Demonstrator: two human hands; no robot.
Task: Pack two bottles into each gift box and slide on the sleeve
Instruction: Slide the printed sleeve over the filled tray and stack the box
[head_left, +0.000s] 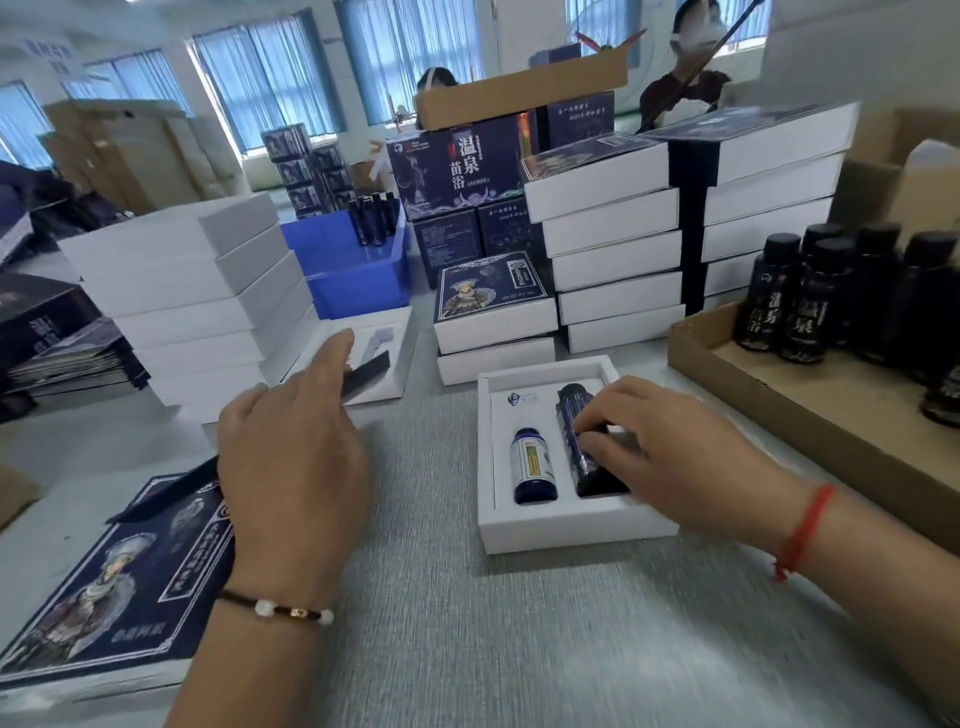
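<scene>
- An open white gift box is seen on the grey table, right of the frame's centre; two bottles lie in it side by side.
- The small blue bottle lies in the left slot, and the dark bottle in the right slot is pressed by the curled fingers of the right hand.
- The left hand is held over the table at centre left, fingers relaxed and apart, with nothing gripped.
- A printed sleeve lies flat at lower left, partly under the left wrist.
- Behind the box, stacks of finished boxes are placed close; a cardboard tray with standing bottles closes the right side.
- A stack of white boxes is seen at upper left.
- Bare table is left in the lower middle of the frame.
</scene>
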